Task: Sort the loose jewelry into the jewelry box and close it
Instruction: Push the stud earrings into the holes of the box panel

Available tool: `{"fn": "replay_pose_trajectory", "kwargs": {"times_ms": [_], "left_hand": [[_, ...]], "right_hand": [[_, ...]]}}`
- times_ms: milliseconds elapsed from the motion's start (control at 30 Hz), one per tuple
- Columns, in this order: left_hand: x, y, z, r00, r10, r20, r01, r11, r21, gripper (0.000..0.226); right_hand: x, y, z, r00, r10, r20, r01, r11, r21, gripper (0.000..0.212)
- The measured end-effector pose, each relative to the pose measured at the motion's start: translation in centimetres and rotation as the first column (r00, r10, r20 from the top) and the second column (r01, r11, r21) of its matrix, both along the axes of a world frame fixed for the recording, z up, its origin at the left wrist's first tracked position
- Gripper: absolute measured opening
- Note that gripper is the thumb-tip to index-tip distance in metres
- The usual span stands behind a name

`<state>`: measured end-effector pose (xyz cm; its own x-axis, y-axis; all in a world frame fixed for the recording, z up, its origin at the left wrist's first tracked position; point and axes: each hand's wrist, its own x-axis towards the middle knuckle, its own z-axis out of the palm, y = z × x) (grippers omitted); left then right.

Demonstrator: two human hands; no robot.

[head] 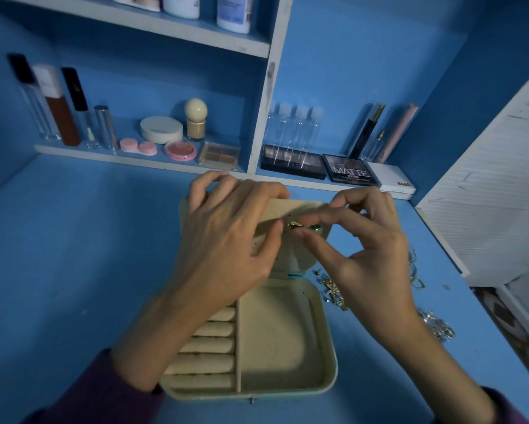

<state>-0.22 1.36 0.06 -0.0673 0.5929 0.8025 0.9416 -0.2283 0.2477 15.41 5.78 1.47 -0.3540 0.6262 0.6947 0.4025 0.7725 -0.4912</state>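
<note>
My left hand (226,240) grips the perforated lid (306,209) of the cream jewelry box (329,332); my right hand (367,249) pinches a small gold earring (295,225) against it. I'd brace the lid and keep the post square to a hole.

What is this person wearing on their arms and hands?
Both hands are bare: the left hand and the right hand show no gloves, rings, bracelets or watch. Each arm has a dark purple sleeve, the left sleeve and the right sleeve, ending well short of the wrist.
</note>
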Motion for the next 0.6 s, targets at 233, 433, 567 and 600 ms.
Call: {"fn": "replay_pose_trajectory", "kwargs": {"times_ms": [233,433,567,600], "left_hand": [[-0.02,-0.07,0.01,1.000,-0.008,0.009,0.009,1.000,-0.004,0.021],[-0.11,-0.10,0.06,1.000,-0.012,0.012,0.012,1.000,-0.016,0.022],[-0.08,-0.14,0.10,1.000,-0.015,0.012,0.016,1.000,-0.022,0.022],[-0.09,-0.15,0.12,1.000,-0.015,0.013,0.016,1.000,-0.024,0.022]], "right_hand": [[-0.38,0.05,-0.47,1.000,-0.010,-0.022,0.011,0.999,0.031,0.012],[-0.26,0.26,-0.68,1.000,0.017,-0.001,-0.017,0.995,0.096,0.016],[-0.34,0.38,-0.80,1.000,0.006,0.018,-0.009,0.989,0.148,0.015],[-0.36,0.39,-0.81,1.000,0.006,0.021,-0.009,0.988,0.156,0.014]]}}
